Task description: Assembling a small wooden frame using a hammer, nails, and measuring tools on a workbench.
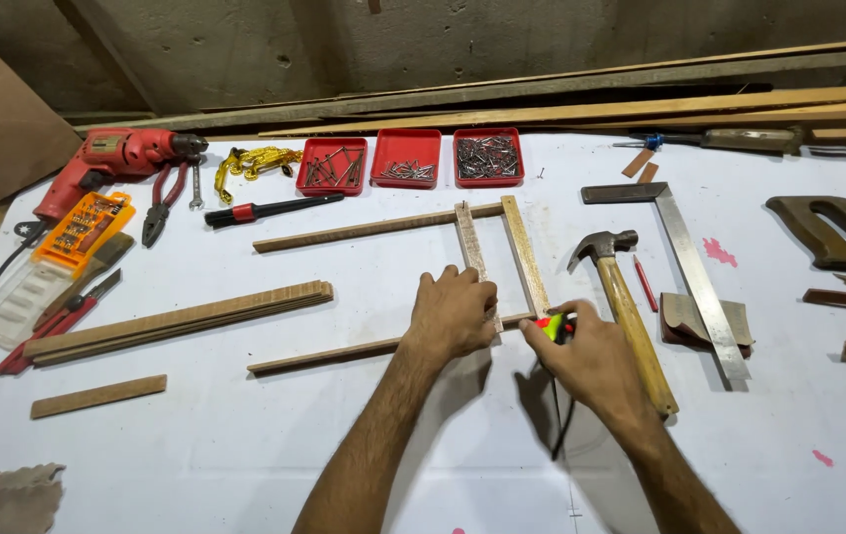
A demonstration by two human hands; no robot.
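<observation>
**Slat frame held flat on the bench**

Frame [448, 282] of thin wooden slats lies on the white bench [245, 435]: two long rails, one above and one below, crossed by two short uprights. It sits just below the three red trays [406, 158] of nails and screws.

Head view. Left hand [453, 314] lies palm down over the lower end of the left upright [471, 259], fingers spread and pressing it to the lower rail [344, 352]. Right hand [589, 358] is closed around a small tool [552, 327] with a yellow-green and red body, at the foot of the right upright [526, 255]; a dark cord trails from it toward the viewer.

The slats look light, dry and rough-sawn, stiff along their length but thin enough to split near the ends. The parts seem only loosely joined, so I judge it best held at the crossings, pressed flat, not lifted by one rail.

Right of the frame: a hammer [626, 316] with a wooden handle, a steel square [690, 267] and a red pencil [646, 285]. Left of it: a stack of slats [181, 318], pliers [164, 203] and a red drill [111, 163].
</observation>
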